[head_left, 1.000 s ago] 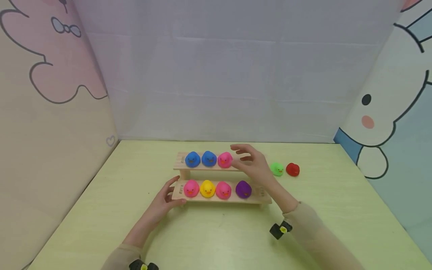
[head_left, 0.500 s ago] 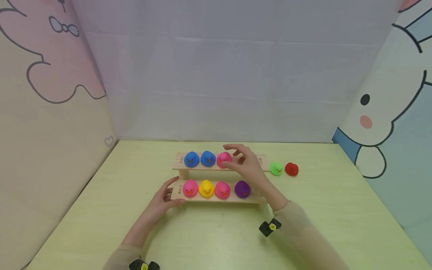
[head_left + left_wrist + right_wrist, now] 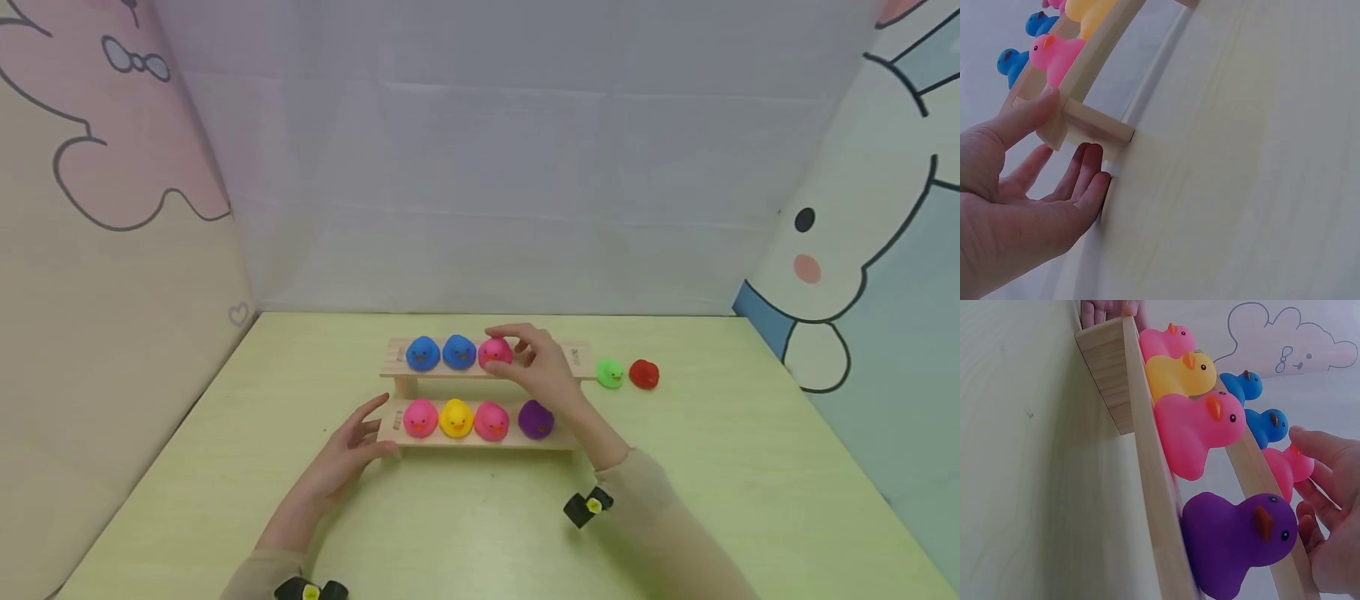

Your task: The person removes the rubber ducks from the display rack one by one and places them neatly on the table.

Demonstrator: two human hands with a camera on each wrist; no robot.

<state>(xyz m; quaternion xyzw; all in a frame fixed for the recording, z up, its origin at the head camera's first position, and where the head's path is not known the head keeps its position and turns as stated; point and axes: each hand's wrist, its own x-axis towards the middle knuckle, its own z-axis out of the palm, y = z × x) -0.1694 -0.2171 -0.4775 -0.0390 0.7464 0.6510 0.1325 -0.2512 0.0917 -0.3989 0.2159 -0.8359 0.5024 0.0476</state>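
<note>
A two-tier wooden rack carries rubber ducks on both shelves. On the upper shelf my right hand pinches a pink duck, thumb in front and fingers behind, beside two blue ducks. The lower shelf bears a pink duck, a yellow duck, another pink duck and a purple duck. My left hand holds the rack's left end. In the left wrist view its thumb lies against the lower shelf's end, with the other fingers bent below.
A green duck and a red duck stand on the table, just right of the rack. White cloth hangs behind, and printed panels flank the sides.
My right hand has moved left along the upper shelf and closed onto the pink duck. My left hand has slid slightly left at the rack's end. The ducks keep their order.
</note>
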